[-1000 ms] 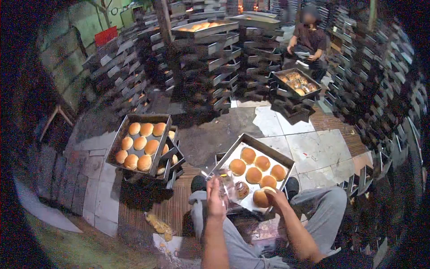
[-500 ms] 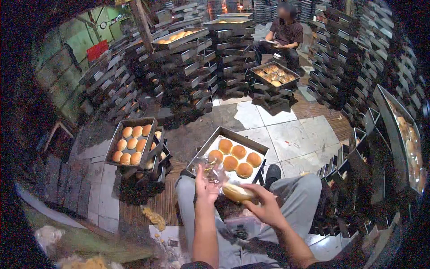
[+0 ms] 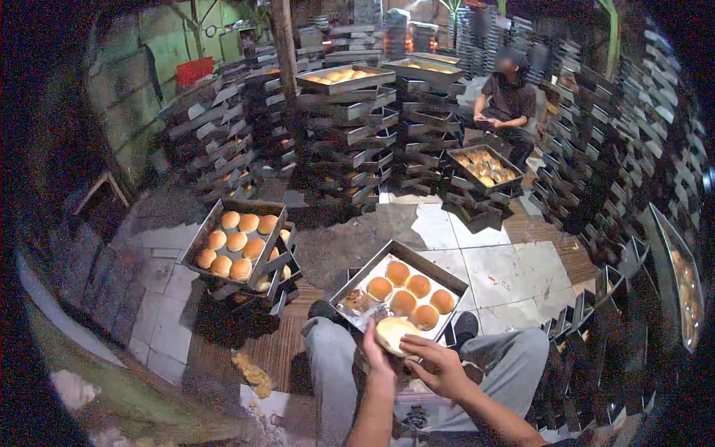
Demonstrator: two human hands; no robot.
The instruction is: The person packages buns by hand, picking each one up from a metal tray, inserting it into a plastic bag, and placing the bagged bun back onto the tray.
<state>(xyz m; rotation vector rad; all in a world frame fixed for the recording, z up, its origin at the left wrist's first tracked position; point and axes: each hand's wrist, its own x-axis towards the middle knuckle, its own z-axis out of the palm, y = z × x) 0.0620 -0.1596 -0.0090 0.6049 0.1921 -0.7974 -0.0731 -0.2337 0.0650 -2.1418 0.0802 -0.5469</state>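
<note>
Item under inspection: one pale-sided bun, located above the near edge of the lined tray in front of my lap. My left hand is upright against its left side; its fingers are partly hidden by the bun, so I cannot tell how far they are closed. My right hand has its fingers held close together, gripping the right edge of the bun, thumb low. Clear plastic is noted by the left fingertips.

The lined tray contains six loose brown-topped buns on white lining, plus what appears to be a wrapped piece in its left corner. My knees are on either side.

To the left, the top tray of a low stack carries nine buns in rows. Beyond, tall stacks of dark trays line the area. Another person sits at the far right, behind a tray of browned breads. A tilted tray at the right edge holds glossy contents
</note>
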